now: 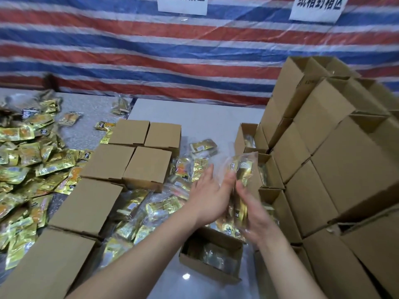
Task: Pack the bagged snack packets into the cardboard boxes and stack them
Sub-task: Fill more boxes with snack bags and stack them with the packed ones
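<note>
below both hands, packet-filled open box (210,254)

White table (194,117) with a grey speckled surface (86,104) adjoining at 9 o'clock. On the grey surface, from 9 to 10 o'clock: a loose heap of gold snack packets (23,160). From 7 to 11 o'clock: a double row of closed cardboard boxes (138,154). At centre: clear bags of packets (151,210) lying flat on the table. At 6 o'clock: one open box (211,255) with a bag inside. From 1 to 5 o'clock: stacked boxes (323,165), with a row of open, filled boxes (248,137) along the stack's near side.
</note>
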Demonstrator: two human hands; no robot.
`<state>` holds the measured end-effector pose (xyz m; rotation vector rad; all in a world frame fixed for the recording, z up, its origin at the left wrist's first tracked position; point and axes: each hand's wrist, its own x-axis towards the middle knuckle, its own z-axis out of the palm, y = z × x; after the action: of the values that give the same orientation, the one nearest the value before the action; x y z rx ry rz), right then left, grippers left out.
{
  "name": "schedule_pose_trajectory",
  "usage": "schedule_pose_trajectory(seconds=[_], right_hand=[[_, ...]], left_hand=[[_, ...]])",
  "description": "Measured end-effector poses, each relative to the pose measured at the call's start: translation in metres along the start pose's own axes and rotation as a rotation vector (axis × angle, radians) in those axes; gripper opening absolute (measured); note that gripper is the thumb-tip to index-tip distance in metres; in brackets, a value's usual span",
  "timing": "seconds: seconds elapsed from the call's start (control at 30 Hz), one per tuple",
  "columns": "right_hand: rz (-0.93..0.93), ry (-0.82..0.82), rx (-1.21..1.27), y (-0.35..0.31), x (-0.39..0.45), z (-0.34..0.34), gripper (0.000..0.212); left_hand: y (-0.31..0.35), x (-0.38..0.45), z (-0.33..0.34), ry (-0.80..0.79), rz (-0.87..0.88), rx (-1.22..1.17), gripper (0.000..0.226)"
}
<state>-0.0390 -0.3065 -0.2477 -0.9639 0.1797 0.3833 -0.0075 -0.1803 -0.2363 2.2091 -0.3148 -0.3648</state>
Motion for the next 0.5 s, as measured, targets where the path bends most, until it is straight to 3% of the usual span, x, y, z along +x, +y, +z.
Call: schedule_pose_trajectory(seconds=[0.07,0.17,0.23,0.3,0.33,0.4,0.43,0.5], right_hand=[[-0.001,-0.058,0.036,0.004,-0.002,-0.006,0.091],[0.035,-0.065,0.037,0.010,-0.005,-0.009,0.096],[0.063,-0.049,-0.035,0.010,-0.007,-0.014,0.077],[0.087,-0.030,-0.209,0.009,-0.012,-0.020,0.055],[0.094,-0.009,-0.291,0.009,-0.014,-0.026,0.057],[0.124,0.041,-0.368,0.008,-0.017,-0.037,0.066],[0.137,0.070,-0.381,0.011,-0.017,-0.042,0.067],[0.150,0.095,-0.496,0.017,-0.016,-0.049,0.071]], left_hand=[[-0.002,0.004,0.001,-0.005,0.015,-0.061,0.102],[0.004,0.005,0.005,0.050,0.101,-0.299,0.071],[0.001,0.003,0.004,0.001,0.104,-0.395,0.042],[-0.011,-0.001,-0.003,-0.230,0.033,-0.522,0.023],[-0.023,-0.003,-0.007,-0.343,-0.017,-0.604,0.030],[-0.055,-0.005,-0.009,-0.419,-0.108,-0.716,0.074],[-0.072,-0.004,-0.007,-0.381,-0.153,-0.670,0.092],[-0.106,-0.006,0.006,-0.238,-0.217,-0.435,0.089]])
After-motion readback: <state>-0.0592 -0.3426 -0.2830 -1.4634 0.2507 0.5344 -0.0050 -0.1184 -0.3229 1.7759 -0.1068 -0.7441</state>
